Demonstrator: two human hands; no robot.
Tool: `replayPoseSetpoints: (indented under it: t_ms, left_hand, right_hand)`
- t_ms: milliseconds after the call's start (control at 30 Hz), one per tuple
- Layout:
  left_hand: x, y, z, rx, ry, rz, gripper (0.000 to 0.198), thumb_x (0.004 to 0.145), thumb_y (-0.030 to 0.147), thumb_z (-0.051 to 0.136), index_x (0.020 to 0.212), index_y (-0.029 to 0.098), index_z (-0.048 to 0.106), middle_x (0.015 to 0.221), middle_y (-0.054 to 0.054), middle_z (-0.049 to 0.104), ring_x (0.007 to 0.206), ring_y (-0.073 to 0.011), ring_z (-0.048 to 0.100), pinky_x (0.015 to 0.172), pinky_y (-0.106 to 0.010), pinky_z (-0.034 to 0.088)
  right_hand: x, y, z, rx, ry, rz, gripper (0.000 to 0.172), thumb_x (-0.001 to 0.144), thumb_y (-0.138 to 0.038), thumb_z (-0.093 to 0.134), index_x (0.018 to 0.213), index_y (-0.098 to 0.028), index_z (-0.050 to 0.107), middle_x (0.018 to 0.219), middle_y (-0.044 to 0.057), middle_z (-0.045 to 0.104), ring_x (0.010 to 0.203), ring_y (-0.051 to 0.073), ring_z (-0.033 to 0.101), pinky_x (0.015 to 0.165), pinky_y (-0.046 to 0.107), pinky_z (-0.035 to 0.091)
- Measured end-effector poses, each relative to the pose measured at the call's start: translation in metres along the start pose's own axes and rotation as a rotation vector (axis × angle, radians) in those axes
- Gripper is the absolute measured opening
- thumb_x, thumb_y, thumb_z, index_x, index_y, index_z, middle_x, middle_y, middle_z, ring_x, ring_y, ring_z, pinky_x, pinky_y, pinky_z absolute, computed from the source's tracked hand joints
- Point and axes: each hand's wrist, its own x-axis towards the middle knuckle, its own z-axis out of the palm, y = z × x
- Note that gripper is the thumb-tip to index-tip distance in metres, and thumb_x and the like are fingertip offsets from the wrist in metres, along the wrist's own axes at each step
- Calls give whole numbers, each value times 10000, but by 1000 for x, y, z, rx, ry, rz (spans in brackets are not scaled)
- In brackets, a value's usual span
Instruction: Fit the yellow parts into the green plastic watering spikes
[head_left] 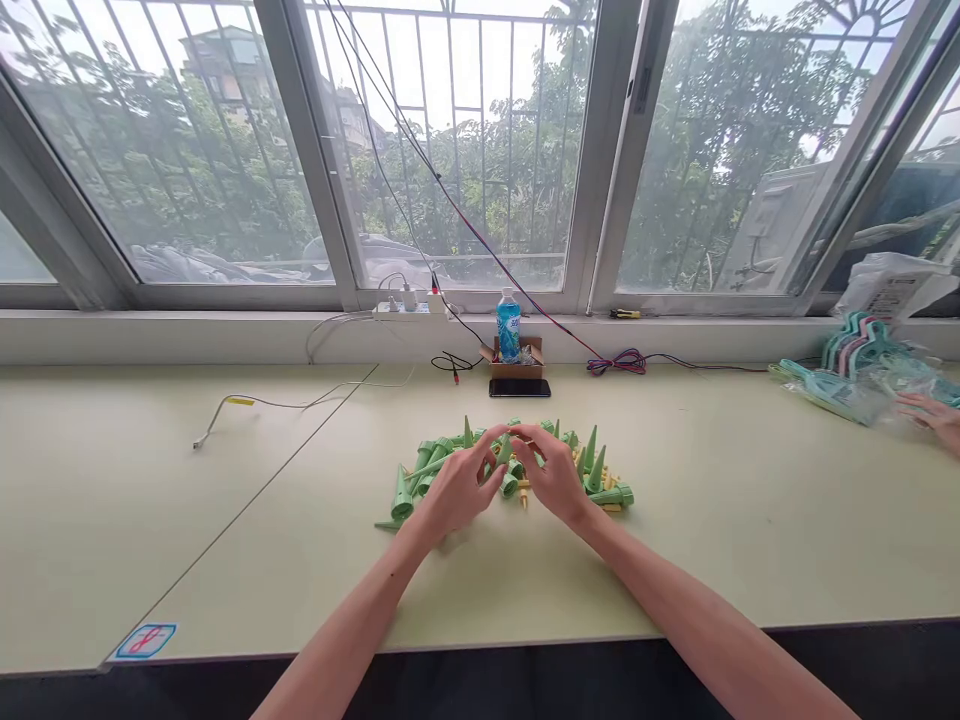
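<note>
My left hand (463, 487) is closed around a green plastic spike (505, 450), its pointed end up. My right hand (553, 470) meets it at the tip, fingers curled and pinched together; what lies between them is too small to make out. Around and behind both hands spreads a pile of green cone-shaped plastic pieces. Hollow green tubes (402, 497) lie at its left, and pointed green spikes (597, 468) stand at its right. Small yellow pieces (523, 497) are scattered among them, one just below the gap between my hands.
Behind the pile are a black phone (520, 388) and a small cardboard box (517, 368) with a blue bottle (508, 325). A white cable (259, 402) crosses the table's left. At far right, another person's hand (930, 412) touches bagged teal hangers (832, 388).
</note>
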Motion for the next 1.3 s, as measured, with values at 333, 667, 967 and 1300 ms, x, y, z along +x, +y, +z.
replayPoseSetpoints:
  t_ms: [333,667,967,1300]
  left_hand:
    - [7,7,-15,-779,-3,-210,564,880,466,598,1355,238,398,757,-17,636,466,-54,331,466,-204,284]
    - [9,1,-11,-807,62,-256,610,850,455,642,1362,255,377,728,9,630,448,-48,377,437,-185,293]
    - [10,-1,-8,-770,9,-271,607,844,455,638,1366,237,419,708,4,605,461,-58,383,445,-192,307]
    - [11,-6,-7,-787,-29,-275,606,831,454,655,1346,226,431,711,5,618,464,-62,392,433,-192,300]
  right_hand:
    - [2,-2,-1,-54,51,22,266,1008,-318,418,1113,-193,629,1020,74,719,829,185,680,774,306,538]
    - [2,9,-3,-231,-73,-13,179,950,-206,475,1010,-179,642,920,73,693,766,190,638,732,309,516]
    - [-2,-1,-13,-535,-353,32,174,786,-48,554,823,-205,619,812,32,643,683,171,583,592,251,381]
    - [-7,3,-13,-537,-446,62,222,781,-52,577,900,-239,571,779,6,651,652,172,592,569,241,289]
